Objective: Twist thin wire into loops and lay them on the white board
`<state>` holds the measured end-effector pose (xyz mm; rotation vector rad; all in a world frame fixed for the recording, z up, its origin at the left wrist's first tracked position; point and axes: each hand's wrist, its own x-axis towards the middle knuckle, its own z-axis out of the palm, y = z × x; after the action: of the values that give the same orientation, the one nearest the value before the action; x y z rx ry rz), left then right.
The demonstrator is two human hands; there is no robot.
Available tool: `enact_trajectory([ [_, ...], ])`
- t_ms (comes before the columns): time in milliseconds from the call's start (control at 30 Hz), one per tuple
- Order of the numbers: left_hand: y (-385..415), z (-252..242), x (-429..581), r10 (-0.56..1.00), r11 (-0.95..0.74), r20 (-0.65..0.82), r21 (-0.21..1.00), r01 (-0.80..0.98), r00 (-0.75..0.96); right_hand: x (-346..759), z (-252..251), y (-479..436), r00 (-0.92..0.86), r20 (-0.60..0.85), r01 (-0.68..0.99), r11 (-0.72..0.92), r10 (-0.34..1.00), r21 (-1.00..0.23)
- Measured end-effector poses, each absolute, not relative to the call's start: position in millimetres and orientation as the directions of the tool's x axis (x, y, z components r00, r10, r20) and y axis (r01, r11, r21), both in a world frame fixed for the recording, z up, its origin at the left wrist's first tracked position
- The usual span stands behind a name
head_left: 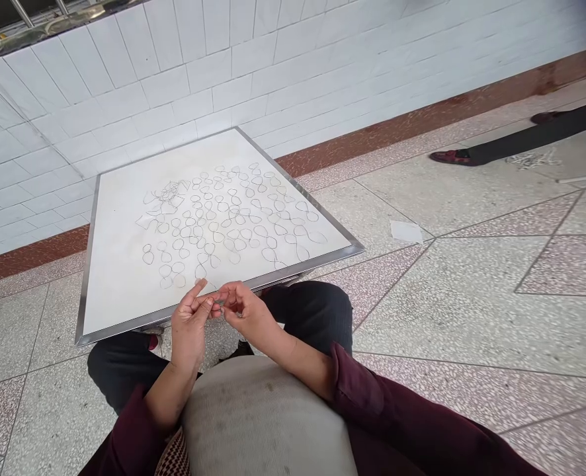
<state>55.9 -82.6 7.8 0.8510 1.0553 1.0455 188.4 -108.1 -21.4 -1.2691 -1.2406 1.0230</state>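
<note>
My left hand and my right hand meet just past the near edge of a low white table with a metal rim. Both are closed in a pinch at the fingertips, around a thin wire whose loop rises from between them. How the wire runs inside the fingers is too small to make out. Before my hands, many thin wire figure-eight loops lie spread over the tabletop. Toward the table's far left sits a tangled heap of the same thin wire.
Behind the table stands a white tiled wall. A person's leg and shoe are at the right, near a pale heap of strands on the floor. White paper lies on the terrazzo floor. My knees reach under the table's near edge.
</note>
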Motion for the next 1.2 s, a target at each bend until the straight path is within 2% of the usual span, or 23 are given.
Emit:
enact_trajectory([
  [100, -82.3, 6.6, 54.8, 0.958, 0.277, -0.25, 0.932, -0.233, 0.139, 188.5, -23.5, -108.1, 0.112, 0.104, 0.186, 0.082, 0.988, -0.979],
  [167, -82.2, 6.2, 53.6, 0.96, 0.273, -0.249, 0.934, -0.229, 0.128, 190.9, -21.8, -108.0, 0.097, 0.072, 0.153, 0.057, 0.993, -0.987],
  [267, -83.0, 7.4, 52.4, 0.954, 0.293, -0.267, 0.929, -0.228, 0.137, 197.0, -16.5, -106.6, -0.005, -0.034, -0.064, -0.035, 0.999, -0.997],
  [367, -84.5, 9.8, 53.2, 0.94, 0.325, -0.292, 0.922, -0.209, 0.176, 202.4, -13.3, -104.4, -0.08, -0.118, -0.27, -0.135, 0.99, -0.953],
  [600, -85.8, 12.8, 54.8, 0.907, 0.388, -0.341, 0.906, -0.171, 0.248, 206.5, -19.4, -102.7, -0.099, -0.139, -0.428, -0.168, 0.985, -0.888],
  [900, -84.4, 16.0, 55.3, 0.854, 0.486, -0.43, 0.86, -0.154, 0.292, 207.9, -18.7, -103.6, -0.124, -0.119, -0.392, -0.159, 0.985, -0.906],
  [1200, -87.1, 15.9, 60.5, 0.864, 0.486, -0.443, 0.857, -0.173, 0.238, 194.4, -22.4, -109.9, 0.129, -0.069, -0.133, -0.052, 0.989, -0.99],
])
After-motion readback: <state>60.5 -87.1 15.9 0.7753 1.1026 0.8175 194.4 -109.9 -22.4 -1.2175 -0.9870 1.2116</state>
